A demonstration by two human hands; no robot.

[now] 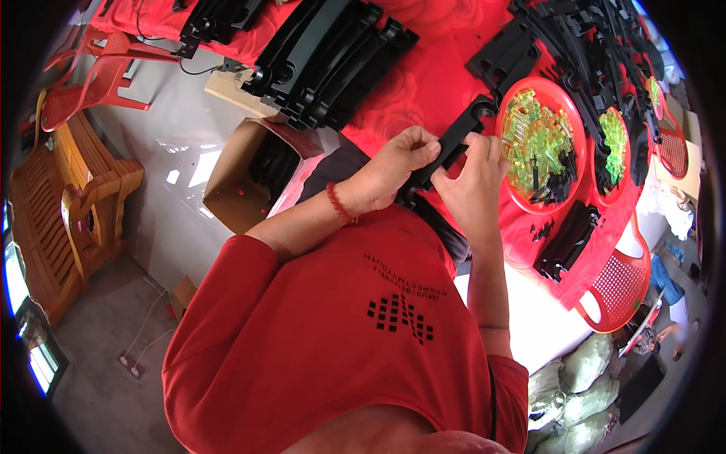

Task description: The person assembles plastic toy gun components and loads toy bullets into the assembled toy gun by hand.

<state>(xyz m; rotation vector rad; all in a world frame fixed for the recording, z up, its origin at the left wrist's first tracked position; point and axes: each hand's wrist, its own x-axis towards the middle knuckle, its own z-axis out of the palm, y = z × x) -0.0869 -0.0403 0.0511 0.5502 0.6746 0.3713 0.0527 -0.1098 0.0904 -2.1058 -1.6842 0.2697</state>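
My left hand (393,165), with a red bead bracelet on its wrist, grips a long black plastic part (463,127) between thumb and fingers. The part lies at a slant over the near edge of the red-covered table. Across from it, my right hand (473,181) is closed on the same part's right side, fingertips bent over it; whatever small piece they may pinch is hidden. Close to my right hand stands a red bowl (581,147) holding yellow-green clear small pieces (529,129) and small black pieces (558,185).
Several black parts (321,60) lie in a row at the far left of the table (423,76). More black parts (597,53) are heaped far right, around a second bowl (627,155). An open cardboard box (227,185) stands left below the table. Red chairs (624,291) flank the table.
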